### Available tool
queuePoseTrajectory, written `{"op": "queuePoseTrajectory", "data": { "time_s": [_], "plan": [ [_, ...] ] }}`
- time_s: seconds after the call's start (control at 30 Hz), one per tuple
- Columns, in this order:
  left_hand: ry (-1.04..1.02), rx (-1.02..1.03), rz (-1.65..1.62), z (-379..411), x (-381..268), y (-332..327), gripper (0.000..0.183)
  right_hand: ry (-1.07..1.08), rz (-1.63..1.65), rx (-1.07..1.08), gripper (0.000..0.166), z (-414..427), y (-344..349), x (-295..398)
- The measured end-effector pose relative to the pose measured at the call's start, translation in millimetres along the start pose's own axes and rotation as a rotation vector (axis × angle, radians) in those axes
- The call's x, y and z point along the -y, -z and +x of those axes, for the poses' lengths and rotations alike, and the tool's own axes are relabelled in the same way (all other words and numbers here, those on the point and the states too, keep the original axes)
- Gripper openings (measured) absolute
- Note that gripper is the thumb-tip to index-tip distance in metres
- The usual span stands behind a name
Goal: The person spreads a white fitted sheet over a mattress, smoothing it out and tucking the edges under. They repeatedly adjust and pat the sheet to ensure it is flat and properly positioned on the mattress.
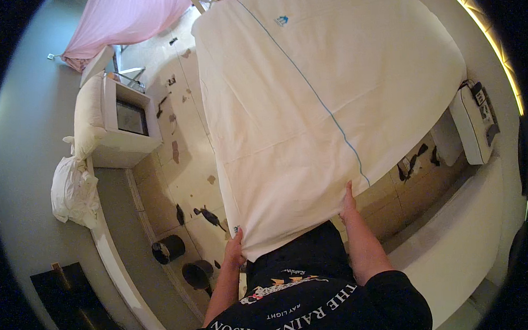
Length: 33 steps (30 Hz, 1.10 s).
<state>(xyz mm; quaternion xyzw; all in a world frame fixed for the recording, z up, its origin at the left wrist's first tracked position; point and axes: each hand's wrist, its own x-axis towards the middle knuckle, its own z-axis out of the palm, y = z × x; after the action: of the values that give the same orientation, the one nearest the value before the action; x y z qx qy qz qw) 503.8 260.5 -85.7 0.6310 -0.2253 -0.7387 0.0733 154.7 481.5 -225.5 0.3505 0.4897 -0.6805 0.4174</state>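
Note:
A large white cloth sheet point(284, 120) with a thin blue stripe and small blue printed marks stretches out in front of me, its far part spread wide. My left hand point(235, 250) grips the near left corner, thumb on top. Farther right along the same near edge, my right hand point(348, 204) pinches the cloth close to the lower end of the stripe. The edge sags slightly between my hands, just in front of my black clothing. Whatever lies beneath the sheet is hidden.
On the left are a white cabinet point(128, 148) with a pillow point(87, 112), a crumpled white bundle point(74, 191) and two black bins point(169, 249). Dark scraps point(210, 217) litter the tiled floor. Pink fabric point(128, 21) hangs at upper left; a white padded piece point(470, 127) stands right.

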Motion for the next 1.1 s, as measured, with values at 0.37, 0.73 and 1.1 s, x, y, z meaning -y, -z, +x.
{"op": "queuePoseTrajectory", "data": {
  "time_s": [0.37,0.73,1.1],
  "plan": [
    [-0.102,0.238,-0.120,7,-3,36,0.044,0.133,0.082,0.233,0.062,-5,-82,14],
    [-0.097,0.227,-0.369,88,3,47,0.038,0.141,0.028,0.034,0.050,1,-60,-15],
    [-0.200,0.427,-0.297,13,-38,19,0.045,-0.007,0.515,0.247,0.045,81,-81,81]
  ]
}}
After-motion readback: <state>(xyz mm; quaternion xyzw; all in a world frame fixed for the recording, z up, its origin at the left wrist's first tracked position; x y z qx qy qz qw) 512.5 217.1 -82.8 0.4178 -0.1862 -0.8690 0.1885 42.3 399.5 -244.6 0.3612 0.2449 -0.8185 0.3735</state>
